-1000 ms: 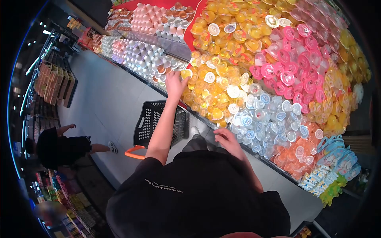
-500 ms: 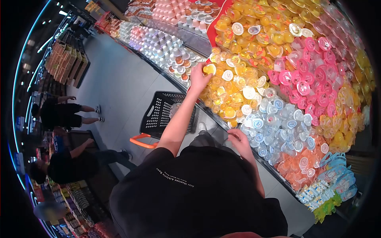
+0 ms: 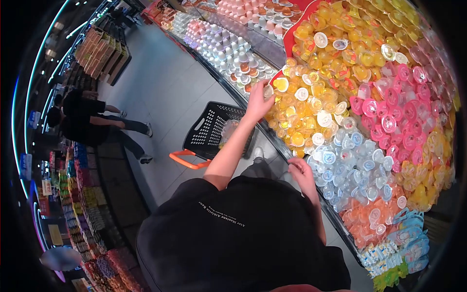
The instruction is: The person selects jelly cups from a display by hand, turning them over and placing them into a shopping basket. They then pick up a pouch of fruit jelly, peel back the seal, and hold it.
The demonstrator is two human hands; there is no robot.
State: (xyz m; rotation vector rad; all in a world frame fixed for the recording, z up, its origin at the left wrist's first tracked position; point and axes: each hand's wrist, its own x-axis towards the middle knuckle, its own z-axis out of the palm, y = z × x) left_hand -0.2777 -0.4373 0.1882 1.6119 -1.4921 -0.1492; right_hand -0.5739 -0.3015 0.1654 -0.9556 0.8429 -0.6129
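Cup now sits pinched in my left hand, lifted off the yellow pile (a second ago I was only reaching there). Right hand rests loosely curled, empty, below that pile by the basket.

A long display counter runs diagonally, its surface packed edge to edge with jelly cups, leaving no bare gaps between them. The left hand is at the counter's front edge among yellow cups; the right hand is lower along that same edge. On the floor just beside the counter, a black basket blocks the space below the left arm. The grey aisle floor to the left is open, with people standing at its far side.
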